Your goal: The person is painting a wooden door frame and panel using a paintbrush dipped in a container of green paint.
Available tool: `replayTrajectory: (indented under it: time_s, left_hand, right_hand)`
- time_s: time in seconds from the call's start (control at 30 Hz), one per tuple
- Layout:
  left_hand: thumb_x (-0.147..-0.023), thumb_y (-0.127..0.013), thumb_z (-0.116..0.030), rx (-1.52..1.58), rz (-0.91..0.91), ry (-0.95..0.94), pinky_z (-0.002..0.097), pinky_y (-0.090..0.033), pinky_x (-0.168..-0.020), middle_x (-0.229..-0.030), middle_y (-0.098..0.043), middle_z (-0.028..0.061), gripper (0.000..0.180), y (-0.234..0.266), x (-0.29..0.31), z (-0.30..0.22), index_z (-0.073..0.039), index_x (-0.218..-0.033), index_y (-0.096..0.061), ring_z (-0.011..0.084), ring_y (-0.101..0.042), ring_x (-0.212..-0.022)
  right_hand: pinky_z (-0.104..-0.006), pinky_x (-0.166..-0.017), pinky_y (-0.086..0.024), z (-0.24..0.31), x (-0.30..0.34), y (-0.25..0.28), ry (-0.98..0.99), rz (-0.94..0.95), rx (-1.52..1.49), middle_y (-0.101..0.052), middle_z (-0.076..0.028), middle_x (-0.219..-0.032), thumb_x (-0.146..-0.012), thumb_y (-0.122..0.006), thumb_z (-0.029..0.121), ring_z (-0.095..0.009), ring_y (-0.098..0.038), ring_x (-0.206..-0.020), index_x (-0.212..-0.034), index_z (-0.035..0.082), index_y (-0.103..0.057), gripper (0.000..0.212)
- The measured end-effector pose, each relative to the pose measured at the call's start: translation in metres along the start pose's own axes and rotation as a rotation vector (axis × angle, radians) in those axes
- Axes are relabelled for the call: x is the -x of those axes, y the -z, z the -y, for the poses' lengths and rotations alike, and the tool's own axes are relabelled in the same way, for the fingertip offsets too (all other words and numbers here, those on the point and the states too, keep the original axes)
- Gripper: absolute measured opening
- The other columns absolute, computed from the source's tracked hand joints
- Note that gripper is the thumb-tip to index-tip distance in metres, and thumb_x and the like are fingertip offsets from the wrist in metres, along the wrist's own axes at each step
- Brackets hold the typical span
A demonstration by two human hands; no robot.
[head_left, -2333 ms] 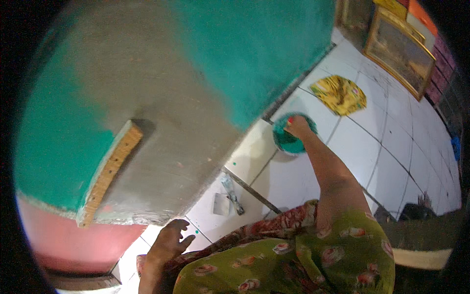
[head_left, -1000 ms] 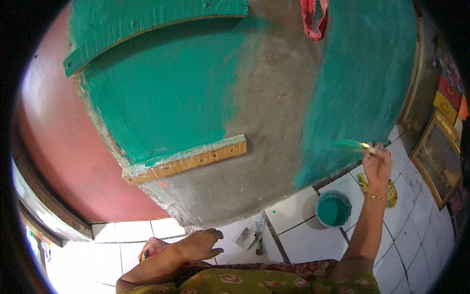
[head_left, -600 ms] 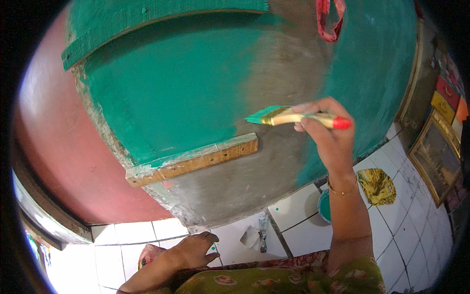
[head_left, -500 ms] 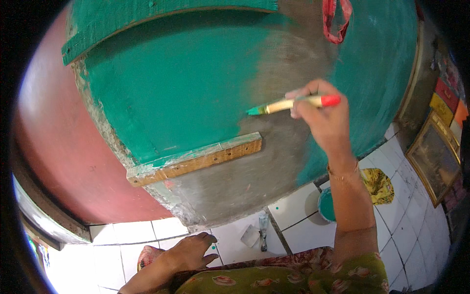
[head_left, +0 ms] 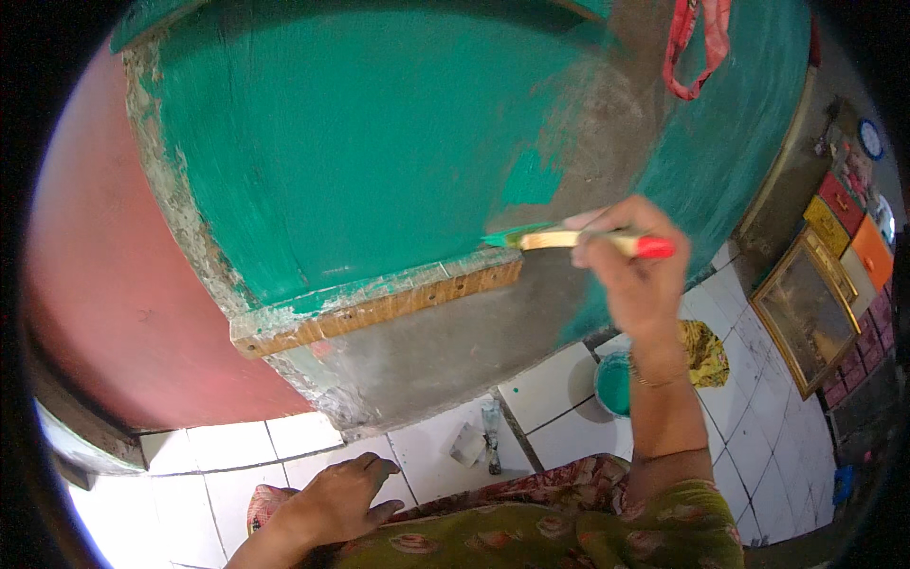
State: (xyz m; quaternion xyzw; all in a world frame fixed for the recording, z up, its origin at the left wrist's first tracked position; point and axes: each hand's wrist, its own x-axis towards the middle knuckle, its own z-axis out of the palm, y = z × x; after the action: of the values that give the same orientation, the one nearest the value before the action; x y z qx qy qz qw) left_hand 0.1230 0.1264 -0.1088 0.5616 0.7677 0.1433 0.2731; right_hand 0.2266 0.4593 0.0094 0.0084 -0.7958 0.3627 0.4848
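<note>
In my right hand is a paintbrush with a pale handle and a red end. Its green bristles meet the wall just above the right end of a wooden strip. Fresh green paint covers the wall's left and middle, bordering a bare grey-brown patch. My left hand rests low near my lap, fingers spread, holding nothing. Beside my right forearm, partly hidden by it, stands a tub of green paint on the tiles.
A second brush and a small pale block lie on the white tiled floor. A yellow patterned cloth is behind my right arm. A gold-framed picture leans at the right. A red cloth loop hangs on the wall.
My right hand and the brush have moved down toward the wooden strip. A new green patch shows on the bare wall area. My view has shifted slightly; my left hand stays low.
</note>
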Motion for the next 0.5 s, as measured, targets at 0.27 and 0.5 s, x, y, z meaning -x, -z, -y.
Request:
replayTrajectory:
  time_s: [0.27,0.5]
  left_hand:
    - [-0.092,-0.063,-0.031,-0.023,0.012,-0.030,0.0445,-0.051,-0.093,-0.117,-0.059,0.0252,0.051,0.003,0.002,0.006,0.004,-0.127,-0.052,0.0407,-0.061,-0.106]
    - [-0.092,-0.063,-0.029,0.007,0.020,-0.062,0.0436,-0.051,-0.093,-0.119,-0.057,0.0260,0.052,0.004,0.000,0.010,0.005,-0.129,-0.051,0.0397,-0.060,-0.107]
  right_hand:
    - [-0.0311,-0.073,-0.054,0.008,-0.027,-0.003,0.116,-0.265,-0.111,-0.070,-0.015,-0.087,-0.081,-0.064,-0.002,-0.017,-0.066,-0.078,-0.084,-0.001,-0.062,0.004]
    - [-0.0312,-0.071,-0.054,0.011,0.008,-0.022,0.138,-0.065,0.040,-0.070,-0.015,-0.085,-0.079,-0.063,-0.006,-0.018,-0.067,-0.076,-0.085,0.000,-0.062,0.009]
